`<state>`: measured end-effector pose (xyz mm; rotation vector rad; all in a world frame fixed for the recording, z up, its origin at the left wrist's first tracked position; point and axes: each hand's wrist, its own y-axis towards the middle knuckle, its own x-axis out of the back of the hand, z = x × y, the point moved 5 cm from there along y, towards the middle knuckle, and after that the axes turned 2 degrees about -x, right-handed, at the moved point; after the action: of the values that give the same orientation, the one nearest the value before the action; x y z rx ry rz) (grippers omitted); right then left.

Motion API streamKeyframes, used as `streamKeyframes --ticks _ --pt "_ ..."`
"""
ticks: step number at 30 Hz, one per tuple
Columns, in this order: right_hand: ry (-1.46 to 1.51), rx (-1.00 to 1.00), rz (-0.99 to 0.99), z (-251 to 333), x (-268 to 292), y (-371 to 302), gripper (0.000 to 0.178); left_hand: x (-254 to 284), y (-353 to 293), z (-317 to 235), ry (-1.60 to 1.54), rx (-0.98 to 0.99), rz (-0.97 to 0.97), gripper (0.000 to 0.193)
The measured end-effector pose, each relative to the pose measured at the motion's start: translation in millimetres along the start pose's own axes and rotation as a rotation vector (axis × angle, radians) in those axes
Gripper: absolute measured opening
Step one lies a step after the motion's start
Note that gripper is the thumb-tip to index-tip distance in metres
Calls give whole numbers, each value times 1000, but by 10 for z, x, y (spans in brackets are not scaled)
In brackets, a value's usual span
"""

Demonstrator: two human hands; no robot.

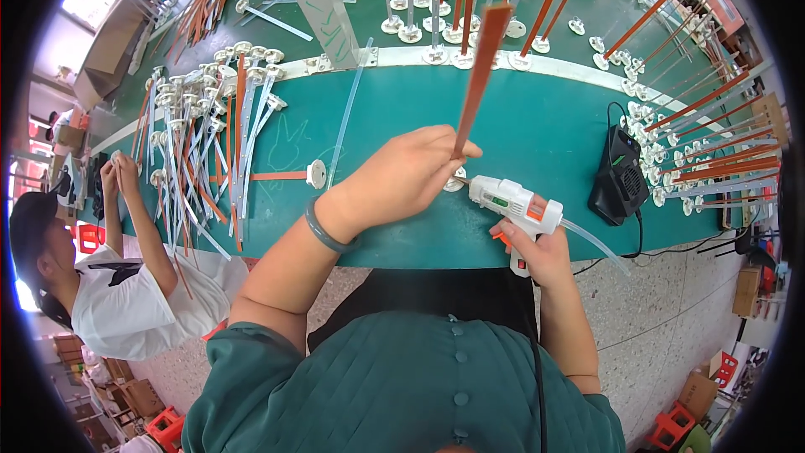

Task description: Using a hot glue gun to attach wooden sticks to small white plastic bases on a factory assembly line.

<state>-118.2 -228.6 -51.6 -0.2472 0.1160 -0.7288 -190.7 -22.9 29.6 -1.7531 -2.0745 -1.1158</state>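
Note:
My left hand [398,172] is closed around the lower part of an orange-brown flat strip [482,75], which stands nearly upright over the green table. At the strip's foot, partly covered by my fingers, is a round white base [455,180]. My right hand [541,253] grips a white hot glue gun [507,201] with an orange trigger. The gun's nozzle points left and reaches the base beside the strip's foot; whether glue is coming out cannot be made out. A clear glue stick [595,245] sticks out from the gun's back end.
Strips with round white bases lie heaped [197,117] on the left. Several more stand upright along the back and right [453,33]. A black device [619,169] with a cord sits at right. A white post [319,8] rises behind. A co-worker [109,277] sits at left.

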Motion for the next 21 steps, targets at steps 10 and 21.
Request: streamKeyframes --ticks 10,21 --pt "-33 -8 -30 54 0 11 49 -43 35 -12 49 -19 74 20" --pt "-3 -44 -15 113 21 69 38 -53 32 15 42 -22 90 23"
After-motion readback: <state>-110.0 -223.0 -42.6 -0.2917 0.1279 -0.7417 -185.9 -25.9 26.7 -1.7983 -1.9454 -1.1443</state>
